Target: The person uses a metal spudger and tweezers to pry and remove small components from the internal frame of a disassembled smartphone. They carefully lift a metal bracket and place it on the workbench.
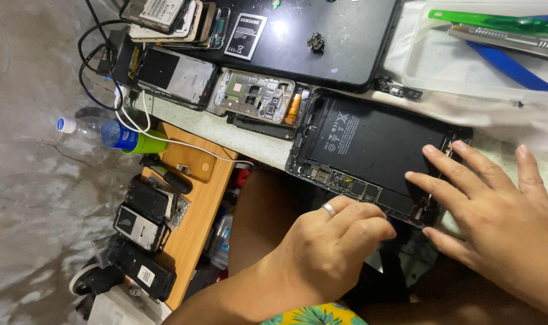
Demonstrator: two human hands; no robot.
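Opened tablet (370, 150) under both hands: left (331, 247), right (496, 210).

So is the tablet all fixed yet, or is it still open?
Still open. The tablet's cover is already off, so its black battery and circuit boards show. The right hand lies flat on it; the left hand pinches at its lower edge. No screen or cover sits on it yet.

The right hand (502, 210) covers the right end of the opened tablet (370, 150) and runs off the right edge, the left hand (328, 241) hides whatever its curled fingertips pinch (too small to tell), and the clear tray (430, 66) is cut by the top edge.
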